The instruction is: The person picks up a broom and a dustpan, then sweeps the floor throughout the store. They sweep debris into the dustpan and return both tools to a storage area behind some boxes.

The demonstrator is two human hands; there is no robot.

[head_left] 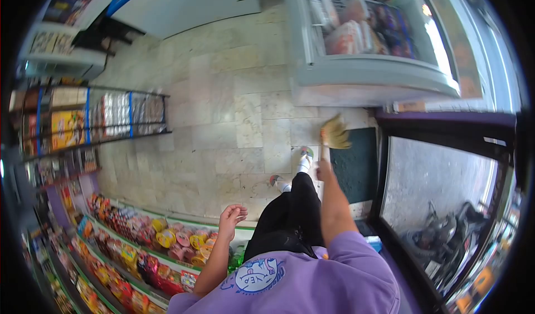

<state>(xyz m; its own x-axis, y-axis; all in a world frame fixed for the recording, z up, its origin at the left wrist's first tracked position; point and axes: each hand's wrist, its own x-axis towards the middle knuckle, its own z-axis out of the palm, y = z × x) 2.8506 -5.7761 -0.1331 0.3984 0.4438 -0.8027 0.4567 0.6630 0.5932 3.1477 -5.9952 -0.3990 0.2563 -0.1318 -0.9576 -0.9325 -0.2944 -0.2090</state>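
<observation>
My right hand (324,171) is closed around the short light handle of a straw broom (336,133). Its yellowish bristles fan out at the floor, beside the top left corner of a dark green mat (354,166). To the left of my body, my left hand (232,217) hangs in the air with fingers loosely bent and nothing in them. Beneath and behind that hand is a low shelf with packaged cups and snacks (167,237). My feet in shoes (305,153) stand on the tiled floor (223,119) just left of the broom.
A freezer with a glass top (379,71) stands ahead on the right. At the right is a glass door (440,174) with a dark frame, a motorcycle (446,233) behind it. A wire rack of goods (100,116) stands at the left, near a white cabinet (195,4).
</observation>
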